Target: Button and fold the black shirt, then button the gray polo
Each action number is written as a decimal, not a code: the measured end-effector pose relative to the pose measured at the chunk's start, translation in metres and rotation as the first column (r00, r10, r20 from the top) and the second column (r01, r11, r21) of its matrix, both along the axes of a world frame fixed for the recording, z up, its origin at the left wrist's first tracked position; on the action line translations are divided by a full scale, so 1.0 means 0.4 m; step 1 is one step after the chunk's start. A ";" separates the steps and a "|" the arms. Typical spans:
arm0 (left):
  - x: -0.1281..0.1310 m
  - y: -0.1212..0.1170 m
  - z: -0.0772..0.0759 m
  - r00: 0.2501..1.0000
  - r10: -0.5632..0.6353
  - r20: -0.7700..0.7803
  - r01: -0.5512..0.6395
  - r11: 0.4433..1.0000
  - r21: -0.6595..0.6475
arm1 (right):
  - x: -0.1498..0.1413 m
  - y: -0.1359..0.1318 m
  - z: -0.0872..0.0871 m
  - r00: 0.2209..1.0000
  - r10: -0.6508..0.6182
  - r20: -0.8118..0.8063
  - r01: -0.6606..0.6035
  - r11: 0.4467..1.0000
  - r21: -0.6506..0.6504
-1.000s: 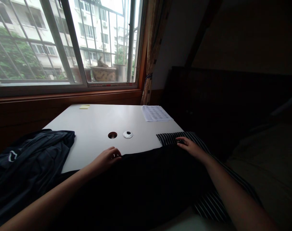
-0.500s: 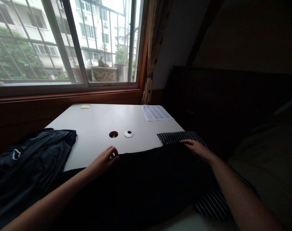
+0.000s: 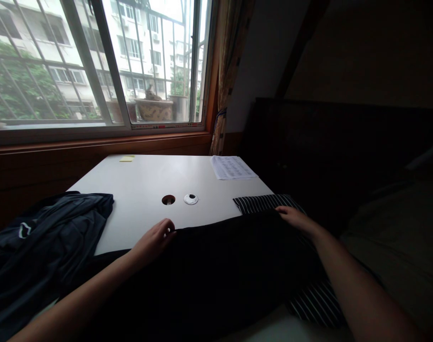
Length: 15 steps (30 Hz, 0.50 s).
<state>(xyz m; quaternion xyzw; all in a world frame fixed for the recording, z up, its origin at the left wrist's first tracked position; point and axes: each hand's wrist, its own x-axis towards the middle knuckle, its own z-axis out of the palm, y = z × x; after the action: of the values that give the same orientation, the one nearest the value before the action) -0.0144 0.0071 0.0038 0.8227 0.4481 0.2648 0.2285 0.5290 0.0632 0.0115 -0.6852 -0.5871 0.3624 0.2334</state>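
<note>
While pinching the far edge of the black cloth (image 3: 223, 270) in the left hand (image 3: 158, 236), with fingers curled, also gripping the same edge farther right in the fingertips of the right hand (image 3: 295, 220). Holding that edge nearly straight from hand to hand, slightly higher toward the right one. Have the cloth spread from both hands toward the body, mostly between the left forearm (image 3: 84, 294) and the right forearm (image 3: 348, 275). Cannot make out any folds in so dark a surface. Can see a striped cloth (image 3: 318, 304), partly covered by the black one, coming out just beyond the right hand and again on the near side, beside the right forearm. Left of the left hand and well apart from it, find a dark blue garment (image 3: 62, 228) heaped in loose creases, with a small white mark (image 3: 24, 230) on it. Straight beyond the left hand, on the white table (image 3: 141, 185), see a round hole (image 3: 168, 200), with a white disc (image 3: 191, 199) just right of it. Farther out and left of that hand, notice a yellow note (image 3: 127, 158); beyond the right hand and left of it, printed papers (image 3: 234, 167). Past everything, well apart from both hands, see a barred window (image 3: 159, 61) beside a patterned curtain (image 3: 226, 76).
</note>
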 end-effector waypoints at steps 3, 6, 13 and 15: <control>0.000 -0.004 0.000 1.000 0.010 -0.012 -0.009 1.000 0.015 | 0.011 0.003 -0.002 0.998 -0.015 0.059 0.014 1.000 0.017; 0.000 -0.006 0.000 0.999 0.000 -0.043 0.003 0.998 0.067 | 0.012 0.009 -0.005 0.991 -0.026 0.128 0.021 0.999 0.038; 0.002 -0.006 -0.006 0.986 0.053 -0.155 -0.029 0.988 0.152 | -0.023 0.014 -0.006 0.931 -0.165 0.326 0.089 0.968 0.236; 0.008 -0.007 -0.003 0.975 0.073 -0.209 -0.041 0.987 0.153 | -0.047 0.008 -0.002 0.914 -0.211 0.345 0.092 0.939 0.330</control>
<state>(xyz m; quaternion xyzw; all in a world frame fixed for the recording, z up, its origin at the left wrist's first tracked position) -0.0111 0.0045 0.0025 0.8479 0.4726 0.2139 0.1096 0.5102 0.0664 0.0106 -0.7411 -0.6143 0.1095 0.2479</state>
